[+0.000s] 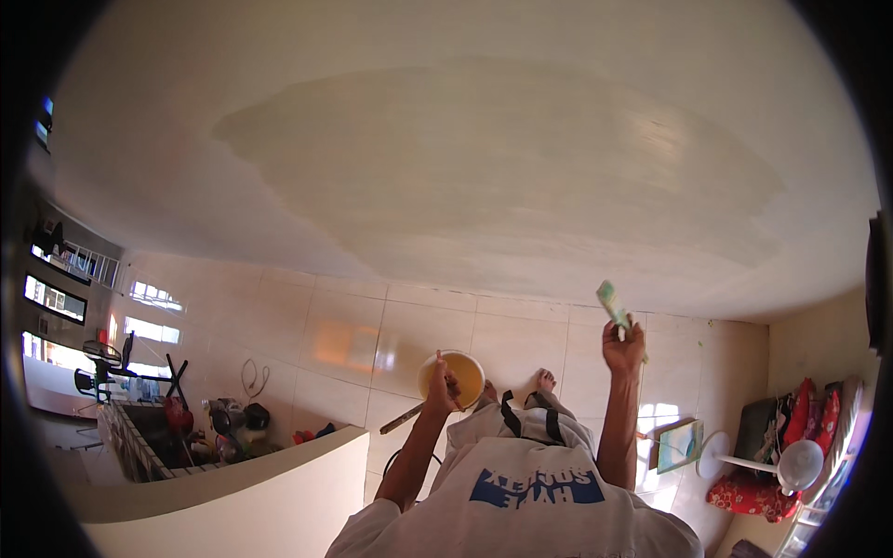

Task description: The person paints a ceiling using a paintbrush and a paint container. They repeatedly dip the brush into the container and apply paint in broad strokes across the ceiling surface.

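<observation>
In front of me rises a pale wall (419, 28) with a broad, darker, wet-looking patch (484, 149) that shines near its right side. My right hand (623, 349) is raised at the wall's foot, closed round a pale green and white oblong thing (610, 299). It sticks out beyond my fingers, and I cannot tell whether it is a brush or a folded cloth. Over a round bucket (473, 374) of yellowish liquid is my left hand (446, 386), one digit stretched out, the others partly curled, with nothing seen in it. A stick (402, 418) lies beside the bucket.
My bare feet (546, 379) stand on the tiled floor (419, 325) right of the bucket. A low partition wall (279, 474) is at the left, with a fan (102, 358) and several household things behind it. At the right are a white pedestal fan (800, 465) and red patterned cushions (749, 498).
</observation>
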The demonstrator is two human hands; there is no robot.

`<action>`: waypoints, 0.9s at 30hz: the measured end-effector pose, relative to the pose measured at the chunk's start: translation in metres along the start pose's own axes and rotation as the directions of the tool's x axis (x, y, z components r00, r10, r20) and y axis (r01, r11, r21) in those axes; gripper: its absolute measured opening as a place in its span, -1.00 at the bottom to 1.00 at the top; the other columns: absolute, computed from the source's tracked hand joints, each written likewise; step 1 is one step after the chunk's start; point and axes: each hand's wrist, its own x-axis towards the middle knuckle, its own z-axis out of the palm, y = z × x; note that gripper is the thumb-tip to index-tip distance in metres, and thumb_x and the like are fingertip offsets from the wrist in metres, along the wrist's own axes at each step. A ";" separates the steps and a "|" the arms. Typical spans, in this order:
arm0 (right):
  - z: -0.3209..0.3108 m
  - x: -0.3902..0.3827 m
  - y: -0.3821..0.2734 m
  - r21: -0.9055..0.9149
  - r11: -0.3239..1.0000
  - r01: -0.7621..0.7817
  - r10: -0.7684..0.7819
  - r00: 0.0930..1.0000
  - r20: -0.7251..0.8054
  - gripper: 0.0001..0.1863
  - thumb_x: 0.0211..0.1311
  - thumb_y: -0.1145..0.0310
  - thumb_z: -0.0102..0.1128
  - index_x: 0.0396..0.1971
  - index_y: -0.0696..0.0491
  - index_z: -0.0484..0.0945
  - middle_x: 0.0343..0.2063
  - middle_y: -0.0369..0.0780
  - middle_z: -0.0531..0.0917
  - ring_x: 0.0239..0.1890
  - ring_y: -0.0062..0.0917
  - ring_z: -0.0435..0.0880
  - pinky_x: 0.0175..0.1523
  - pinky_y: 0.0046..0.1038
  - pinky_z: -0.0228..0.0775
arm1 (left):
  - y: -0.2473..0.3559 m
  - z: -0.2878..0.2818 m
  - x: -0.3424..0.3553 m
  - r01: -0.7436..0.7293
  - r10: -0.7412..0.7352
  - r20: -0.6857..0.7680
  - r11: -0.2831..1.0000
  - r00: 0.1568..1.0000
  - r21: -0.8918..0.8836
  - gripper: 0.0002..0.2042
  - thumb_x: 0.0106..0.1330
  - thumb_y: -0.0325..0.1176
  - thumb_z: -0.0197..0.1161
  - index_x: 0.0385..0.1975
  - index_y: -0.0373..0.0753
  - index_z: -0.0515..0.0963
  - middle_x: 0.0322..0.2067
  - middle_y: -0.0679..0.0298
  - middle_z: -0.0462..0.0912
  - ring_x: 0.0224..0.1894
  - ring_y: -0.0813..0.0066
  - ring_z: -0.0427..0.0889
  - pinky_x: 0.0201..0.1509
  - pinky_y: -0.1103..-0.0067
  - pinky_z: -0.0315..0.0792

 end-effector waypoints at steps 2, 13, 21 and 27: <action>-0.025 -0.022 0.031 0.044 0.989 -0.142 0.147 0.976 -0.159 -0.57 0.54 0.11 -0.06 0.02 0.16 0.59 -0.06 -0.07 0.55 -0.10 -0.31 0.58 0.04 -0.22 0.63 | 0.002 0.006 -0.001 0.023 -0.023 0.002 1.000 1.000 0.014 -0.58 0.38 0.18 0.20 -0.57 0.05 0.33 -0.71 0.49 0.29 -0.74 0.59 0.24 -0.66 0.61 0.19; 0.029 -0.061 0.003 -0.564 0.821 -0.082 0.202 0.967 0.153 -0.34 0.53 -0.16 -0.12 0.36 0.03 0.32 0.14 -0.12 0.52 0.11 -0.30 0.59 0.14 -0.19 0.52 | -0.034 0.061 0.017 0.030 -0.032 0.035 0.998 0.999 0.056 -0.55 0.40 0.18 0.16 -0.58 0.01 0.31 -0.72 0.48 0.25 -0.75 0.55 0.23 -0.66 0.58 0.19; 0.098 -0.034 -0.129 -0.491 0.709 0.507 -0.236 0.826 0.512 -0.49 0.49 0.18 0.16 0.29 0.13 0.38 0.12 -0.12 0.59 0.08 -0.33 0.67 0.04 -0.34 0.60 | -0.064 0.127 0.018 0.019 -0.017 -0.025 0.994 1.000 0.107 -0.55 0.39 0.19 0.13 -0.58 0.00 0.30 -0.72 0.44 0.26 -0.70 0.48 0.25 -0.63 0.50 0.17; 0.150 -0.002 -0.224 -0.504 0.313 0.805 -0.404 0.593 0.697 -0.66 0.45 0.28 0.23 0.10 0.13 0.60 0.09 -0.13 0.62 0.01 -0.48 0.65 -0.02 -0.42 0.62 | -0.074 0.164 0.022 -0.011 0.016 -0.044 0.993 0.999 0.119 -0.57 0.35 0.20 0.13 -0.56 0.00 0.33 -0.71 0.45 0.28 -0.68 0.47 0.29 -0.57 0.48 0.24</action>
